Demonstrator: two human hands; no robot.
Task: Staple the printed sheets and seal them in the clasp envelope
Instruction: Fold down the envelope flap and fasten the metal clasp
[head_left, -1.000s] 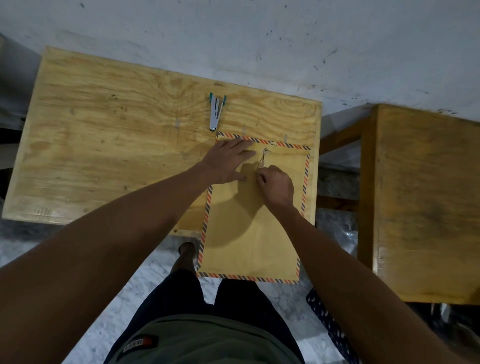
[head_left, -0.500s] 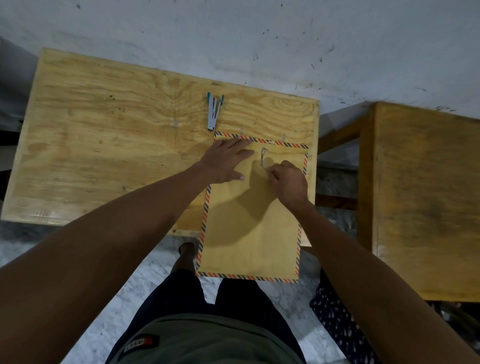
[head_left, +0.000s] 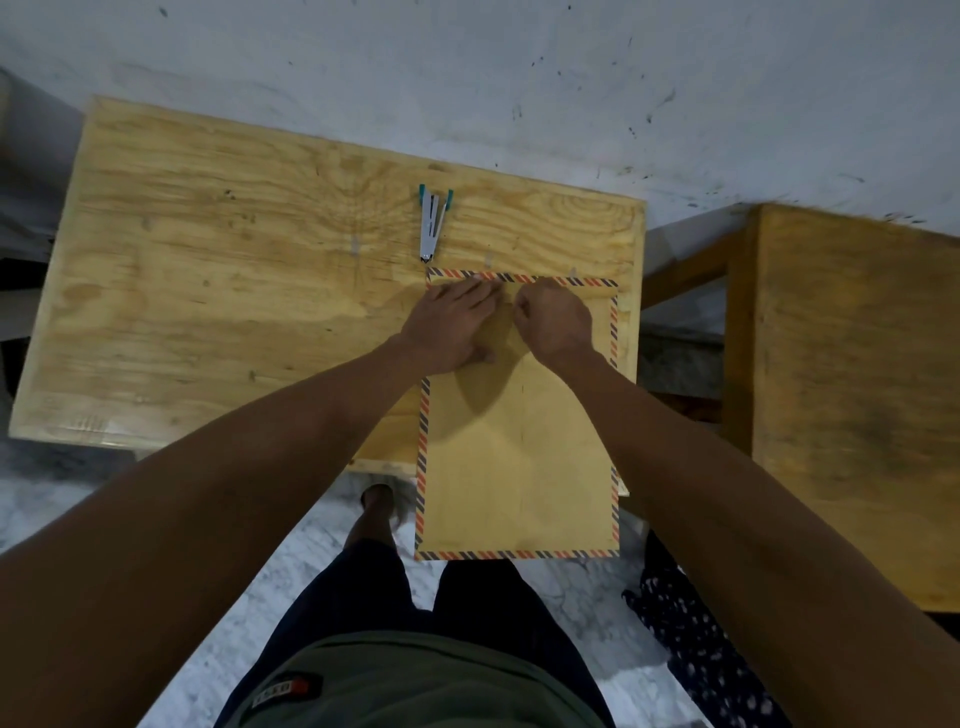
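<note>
A tan clasp envelope (head_left: 519, 467) with a red and blue striped border lies on the right part of the plywood table (head_left: 234, 286), its lower end hanging over the near edge. My left hand (head_left: 452, 327) presses flat on the envelope's upper left, fingers straight and reaching the top border. My right hand (head_left: 556, 322) sits beside it at the top centre, fingers curled over the spot where the metal clasp is; the clasp itself is hidden under it. A silver stapler (head_left: 432, 223) with teal ends lies just beyond the envelope's top left corner. No printed sheets are in view.
A second wooden table (head_left: 857, 389) stands to the right across a narrow gap. A dark spotted cloth (head_left: 696, 639) lies on the marble floor below that gap. A grey wall (head_left: 519, 78) runs right behind the table.
My right hand moved up and over the clasp, which was visible before and is now covered. My left hand slid slightly toward the top border. Envelope and stapler stayed put.
</note>
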